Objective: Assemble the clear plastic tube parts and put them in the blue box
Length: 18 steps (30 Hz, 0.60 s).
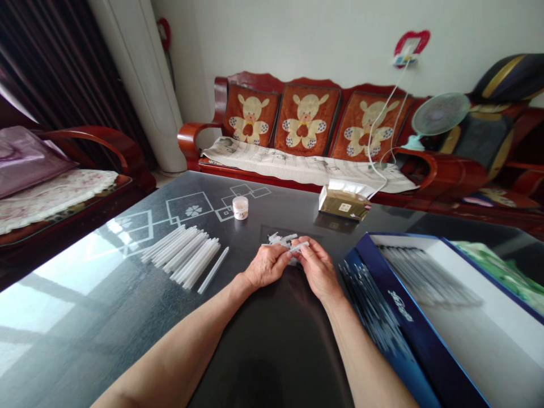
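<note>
My left hand (pixel 267 265) and my right hand (pixel 318 267) meet at the middle of a dark glass-topped table (pixel 272 345). Between their fingers is a short white plastic stick (pixel 300 246), and the fingers hide part of it. A small cluster of white plastic pieces (pixel 278 240) lies just beyond my fingertips, partly hidden by them. To the left of my left hand lies a bundle of white plastic sticks (pixel 182 255), with one loose stick (pixel 213 270) at its near right side.
An open blue-and-white cardboard box (pixel 425 317) sits at the table's right side, beside my right forearm. A small white jar (pixel 240 207) and a tissue box (pixel 344 202) stand near the far edge. Beyond are a red wooden sofa and a fan.
</note>
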Tool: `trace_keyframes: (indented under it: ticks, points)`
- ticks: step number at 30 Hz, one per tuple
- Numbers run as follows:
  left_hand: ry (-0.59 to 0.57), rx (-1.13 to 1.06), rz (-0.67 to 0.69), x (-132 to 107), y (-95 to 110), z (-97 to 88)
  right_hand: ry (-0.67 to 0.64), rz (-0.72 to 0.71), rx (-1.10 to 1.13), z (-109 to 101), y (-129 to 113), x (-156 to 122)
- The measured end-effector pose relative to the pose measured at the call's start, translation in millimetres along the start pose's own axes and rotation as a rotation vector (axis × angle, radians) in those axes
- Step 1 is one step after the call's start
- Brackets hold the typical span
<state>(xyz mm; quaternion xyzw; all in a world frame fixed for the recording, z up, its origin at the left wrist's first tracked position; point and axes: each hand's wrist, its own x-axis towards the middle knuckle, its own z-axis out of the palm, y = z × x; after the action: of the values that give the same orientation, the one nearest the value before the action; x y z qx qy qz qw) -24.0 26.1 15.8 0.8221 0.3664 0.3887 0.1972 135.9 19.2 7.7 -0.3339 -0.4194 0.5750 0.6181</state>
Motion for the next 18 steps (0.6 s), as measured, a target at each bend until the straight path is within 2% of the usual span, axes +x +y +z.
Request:
trace_keyframes:
  ticks: [5, 12, 18]
  points:
    - [-0.078, -0.076, -0.052, 1, 2, -3.1, 0.061, 0.024, 0.012, 3, -2, 0]
    - [0.057, 0.196, 0.033, -3, -1, 6.0, 0.205, 0.067, -0.003, 10, 2, -1]
    - [0.11, 0.4, 0.015, -6, 5, 8.1, 0.232, 0.089, 0.07, 17, -1, -2]
